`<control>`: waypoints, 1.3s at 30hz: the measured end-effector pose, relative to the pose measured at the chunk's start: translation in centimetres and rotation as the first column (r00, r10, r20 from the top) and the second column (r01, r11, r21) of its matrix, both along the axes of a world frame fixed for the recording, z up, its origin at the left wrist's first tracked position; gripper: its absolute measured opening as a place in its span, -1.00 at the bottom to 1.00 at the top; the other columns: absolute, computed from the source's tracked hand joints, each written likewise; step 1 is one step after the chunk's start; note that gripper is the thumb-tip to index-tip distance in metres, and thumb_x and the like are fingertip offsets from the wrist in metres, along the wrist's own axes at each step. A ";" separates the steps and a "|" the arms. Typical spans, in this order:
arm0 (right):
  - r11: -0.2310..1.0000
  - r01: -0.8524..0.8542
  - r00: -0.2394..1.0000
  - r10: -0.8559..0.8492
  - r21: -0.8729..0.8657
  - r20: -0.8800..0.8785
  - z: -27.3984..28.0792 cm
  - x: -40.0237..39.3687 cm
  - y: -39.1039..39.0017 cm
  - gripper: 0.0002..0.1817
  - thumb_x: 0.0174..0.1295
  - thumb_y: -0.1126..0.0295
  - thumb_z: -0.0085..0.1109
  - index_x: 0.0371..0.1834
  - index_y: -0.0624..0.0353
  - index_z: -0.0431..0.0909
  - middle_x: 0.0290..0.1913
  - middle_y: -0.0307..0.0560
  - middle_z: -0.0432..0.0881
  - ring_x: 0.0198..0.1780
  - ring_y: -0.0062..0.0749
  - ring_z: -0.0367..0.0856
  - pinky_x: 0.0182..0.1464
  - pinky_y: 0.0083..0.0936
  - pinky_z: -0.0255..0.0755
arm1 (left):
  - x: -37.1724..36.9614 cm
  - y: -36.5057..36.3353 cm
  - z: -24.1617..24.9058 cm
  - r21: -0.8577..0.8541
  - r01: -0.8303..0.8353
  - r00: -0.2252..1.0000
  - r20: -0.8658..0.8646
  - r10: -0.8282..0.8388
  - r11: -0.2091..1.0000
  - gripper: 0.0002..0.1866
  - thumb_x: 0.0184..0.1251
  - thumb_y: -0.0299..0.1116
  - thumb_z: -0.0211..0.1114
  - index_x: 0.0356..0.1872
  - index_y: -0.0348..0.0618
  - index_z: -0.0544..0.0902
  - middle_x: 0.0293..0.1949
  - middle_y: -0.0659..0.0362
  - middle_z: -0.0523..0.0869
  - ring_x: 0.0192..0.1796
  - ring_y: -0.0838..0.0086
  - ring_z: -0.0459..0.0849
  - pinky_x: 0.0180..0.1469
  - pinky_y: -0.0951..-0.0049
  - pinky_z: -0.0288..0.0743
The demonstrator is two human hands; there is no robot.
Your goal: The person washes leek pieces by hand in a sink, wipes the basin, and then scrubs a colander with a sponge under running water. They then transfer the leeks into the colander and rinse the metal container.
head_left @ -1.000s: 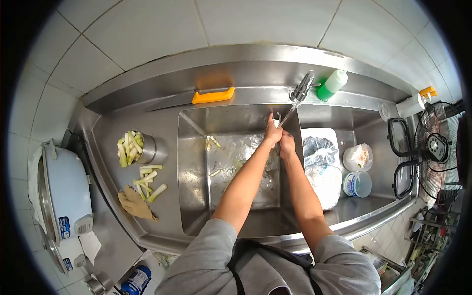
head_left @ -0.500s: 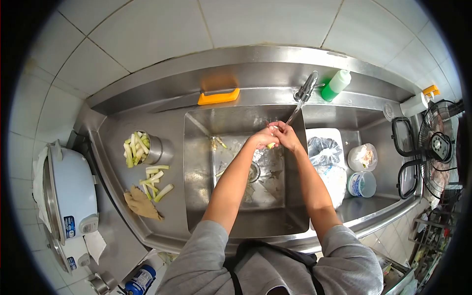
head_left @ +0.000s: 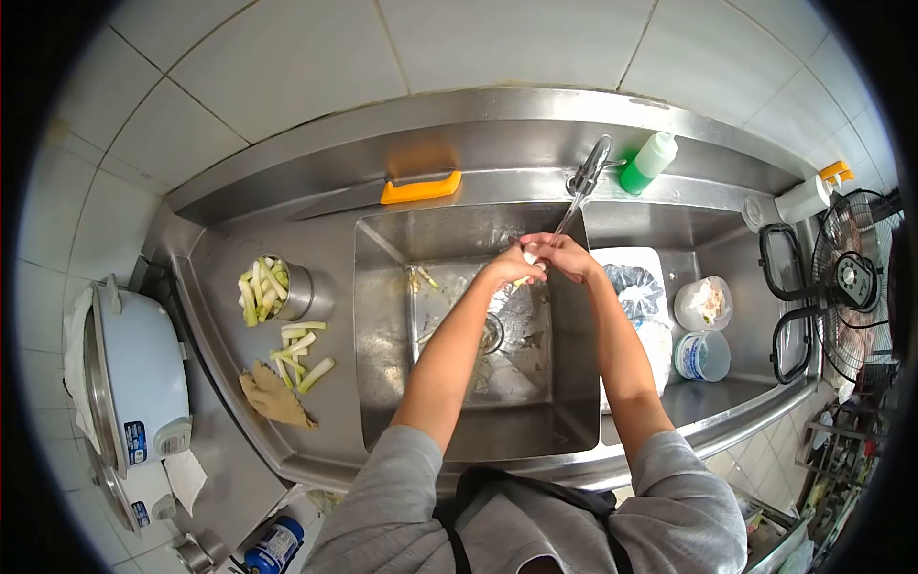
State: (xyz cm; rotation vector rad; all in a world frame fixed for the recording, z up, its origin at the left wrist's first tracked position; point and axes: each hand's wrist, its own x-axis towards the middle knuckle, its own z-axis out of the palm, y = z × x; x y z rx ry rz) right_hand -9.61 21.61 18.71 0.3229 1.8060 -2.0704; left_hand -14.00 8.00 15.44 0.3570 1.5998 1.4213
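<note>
Over the sink basin (head_left: 387,383), my two hands meet beneath the running faucet (head_left: 590,170). My left hand (head_left: 510,265) is closed around a short white and pale green leek stalk (head_left: 521,281), mostly hidden by the fingers. Against it press the bent fingers of my right hand (head_left: 566,255), touching the stalk's white part. Water falls close by my right hand. To the left, a metal container (head_left: 301,292) lies on its side with cut leek stalks (head_left: 263,290) in it. More loose stalks (head_left: 300,354) lie in front of it.
A yellow-handled knife (head_left: 421,188) lies on the back ledge, left of a green soap bottle (head_left: 650,164). Beige cloth or paper (head_left: 275,393) rests on the left counter. Right of the basin are a bagged white tray (head_left: 635,287) and two plastic tubs (head_left: 703,304). Scraps lie in the basin.
My right hand has turned and its fingers have shifted along the stalk. The green end now shows less below my left hand. The camera view has moved slightly.
</note>
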 end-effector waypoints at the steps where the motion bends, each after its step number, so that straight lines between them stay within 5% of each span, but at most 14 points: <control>1: 0.981 -0.108 0.994 0.111 -0.161 0.007 0.7 0.2 0.0 -0.79 0.11 0.49 -0.02 -0.18 0.26 0.44 -0.39 -0.17 0.54 -0.39 -0.59 0.48 -0.33 -0.64 0.36 | -0.5 -0.7 0.2 0.065 0.072 0.993 0.087 -0.078 0.995 -0.59 -0.16 -0.60 0.23 -0.19 -0.28 0.34 -0.49 0.14 0.55 -0.59 0.60 0.46 -0.61 0.62 0.32; 10: 0.975 -0.091 0.996 0.087 -0.202 -0.028 -0.1 0.3 0.1 -0.73 0.07 0.57 -0.02 -0.12 0.32 0.42 -0.32 -0.15 0.56 -0.29 -0.59 0.51 -0.23 -0.70 0.39 | -1.0 -1.8 2.6 0.027 0.173 0.962 0.211 -0.175 0.985 -0.71 -0.09 -0.61 0.14 -0.25 -0.24 0.37 -0.41 0.10 0.57 -0.54 0.63 0.46 -0.59 0.67 0.31; 15: 0.977 -0.069 0.997 0.061 -0.201 -0.047 -0.2 0.2 0.4 -0.73 0.08 0.55 0.00 -0.11 0.31 0.43 -0.32 -0.18 0.56 -0.29 -0.60 0.49 -0.20 -0.69 0.37 | -1.5 -1.3 2.2 0.006 0.188 0.979 0.076 -0.188 0.982 -0.59 -0.12 -0.65 0.15 -0.14 -0.24 0.33 -0.38 0.16 0.48 -0.40 0.56 0.54 -0.58 0.66 0.32; 19: 0.983 -0.111 0.993 0.104 -0.147 -0.054 -0.4 0.1 0.8 -0.73 0.08 0.54 0.01 -0.11 0.27 0.44 -0.30 -0.19 0.55 -0.30 -0.62 0.48 -0.18 -0.68 0.36 | -1.3 -0.9 1.7 -0.037 0.214 0.977 0.003 -0.214 0.976 -0.54 -0.12 -0.63 0.15 -0.08 -0.23 0.31 -0.38 0.16 0.49 -0.41 0.57 0.54 -0.58 0.65 0.32; 21: 0.984 -0.118 0.992 0.113 -0.136 -0.048 -0.4 -0.1 0.9 -0.74 0.09 0.54 0.01 -0.11 0.26 0.45 -0.29 -0.19 0.55 -0.30 -0.62 0.47 -0.18 -0.67 0.36 | -1.1 -0.8 1.1 0.011 0.100 0.994 -0.033 -0.100 0.995 -0.56 -0.14 -0.61 0.17 -0.11 -0.28 0.34 -0.39 0.17 0.50 -0.46 0.59 0.51 -0.59 0.65 0.32; 28: 0.995 -0.097 0.993 0.096 -0.011 -0.061 -0.6 -0.6 1.1 -0.79 0.21 0.46 -0.17 -0.17 0.26 0.44 -0.30 -0.19 0.53 -0.26 -0.58 0.47 -0.17 -0.66 0.34 | -0.8 -0.1 0.7 -0.078 0.178 0.979 -0.085 -0.185 0.981 -0.53 -0.17 -0.60 0.20 -0.11 -0.31 0.32 -0.40 0.15 0.54 -0.53 0.61 0.49 -0.59 0.62 0.33; 31: 0.993 -0.083 0.995 0.086 0.085 -0.039 -0.7 -0.9 1.0 -0.79 0.22 0.46 -0.19 -0.19 0.25 0.44 -0.30 -0.20 0.52 -0.25 -0.58 0.46 -0.17 -0.66 0.34 | -0.6 0.5 0.0 0.026 0.044 0.998 -0.038 -0.043 0.999 -0.28 -0.25 -0.53 0.30 0.03 -0.49 0.14 -0.46 0.12 0.53 -0.62 0.58 0.47 -0.60 0.60 0.38; 33: 0.990 -0.058 0.998 0.061 0.125 -0.016 -0.6 -0.9 1.0 -0.79 0.22 0.46 -0.19 -0.19 0.25 0.44 -0.30 -0.20 0.52 -0.26 -0.59 0.46 -0.18 -0.66 0.34 | -0.6 0.9 -0.1 -0.136 -0.032 0.980 -0.201 0.004 0.990 0.02 -0.24 -0.52 0.29 0.16 -0.51 -0.30 -0.44 0.07 0.55 -0.60 0.55 0.49 -0.58 0.59 0.39; 34: 0.993 -0.076 0.996 0.080 0.092 -0.041 -0.6 -0.9 1.1 -0.79 0.21 0.46 -0.17 -0.18 0.25 0.44 -0.33 -0.22 0.52 -0.28 -0.61 0.46 -0.19 -0.67 0.35 | -0.7 0.9 0.0 -0.134 -0.035 0.980 -0.199 0.007 0.990 0.02 -0.24 -0.52 0.29 0.16 -0.51 -0.30 -0.44 0.07 0.55 -0.60 0.55 0.49 -0.58 0.59 0.39; 36: 0.994 -0.092 0.993 0.096 0.060 -0.066 -0.5 -0.9 1.6 -0.80 0.20 0.46 -0.15 -0.17 0.24 0.44 -0.35 -0.24 0.52 -0.30 -0.62 0.46 -0.20 -0.68 0.36 | -1.0 0.7 0.7 -0.194 0.027 0.989 -0.139 -0.055 0.981 0.16 -0.23 -0.51 0.28 0.05 -0.45 -0.64 -0.42 0.02 0.56 -0.59 0.53 0.51 -0.57 0.57 0.40; 39: 0.952 -0.239 0.954 0.266 0.189 -0.135 -0.5 -0.7 2.5 -0.82 0.15 0.44 -0.04 -0.21 0.23 0.47 -0.40 -0.27 0.54 -0.34 -0.65 0.46 -0.26 -0.69 0.38 | -0.9 0.3 1.7 -0.234 0.097 0.977 -0.165 -0.138 0.967 0.15 -0.23 -0.51 0.28 0.08 -0.44 -0.61 -0.42 0.02 0.56 -0.61 0.53 0.50 -0.59 0.58 0.39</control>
